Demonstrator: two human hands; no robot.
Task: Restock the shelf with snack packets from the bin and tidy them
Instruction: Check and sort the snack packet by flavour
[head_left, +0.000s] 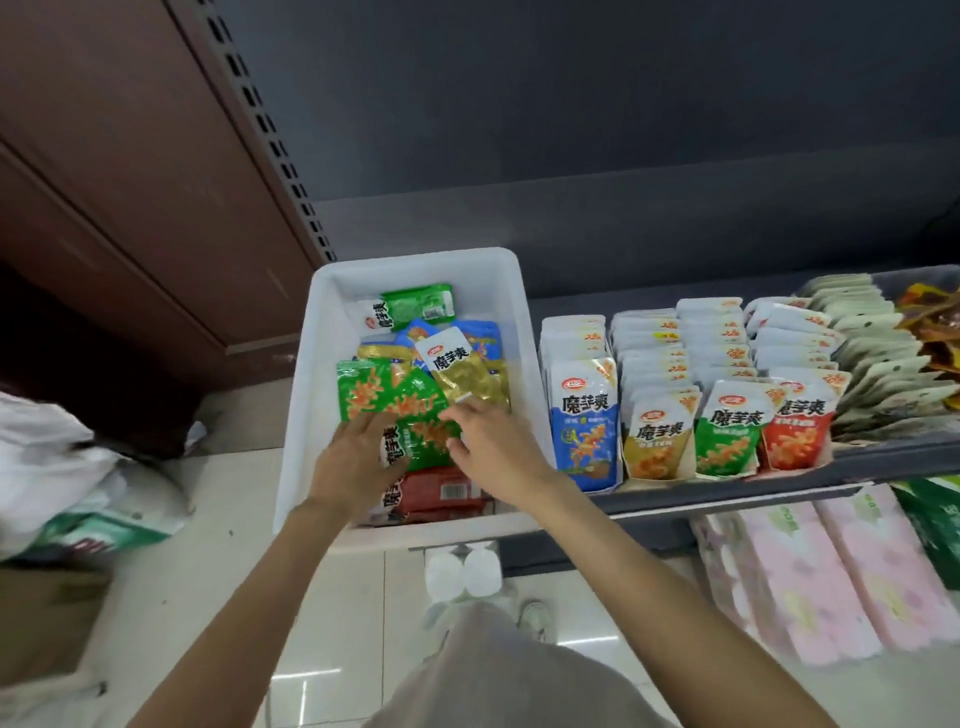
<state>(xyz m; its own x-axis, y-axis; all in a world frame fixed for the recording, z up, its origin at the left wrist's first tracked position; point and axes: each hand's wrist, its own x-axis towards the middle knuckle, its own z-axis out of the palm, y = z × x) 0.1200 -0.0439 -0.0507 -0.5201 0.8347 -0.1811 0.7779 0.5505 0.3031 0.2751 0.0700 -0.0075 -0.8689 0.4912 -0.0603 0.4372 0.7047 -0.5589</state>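
Both bare forearms reach forward into the white bin (311, 395). Left hand (353, 462) lies palm-down, fingers straight, near the bin's front left. Right hand (493, 447) sits just beside it toward the bin's centre, fingers loosely curled, thumb extended.

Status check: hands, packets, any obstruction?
Both hands in white bin, left hand and right hand on green packets. Shelf rows standing. No obstruction seen.

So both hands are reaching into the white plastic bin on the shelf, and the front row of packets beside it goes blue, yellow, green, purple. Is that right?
Nearly. The head view shows both hands, left hand and right hand, in the white plastic bin, but the front row runs blue packet, yellow packet, green packet, then red packet, not purple.
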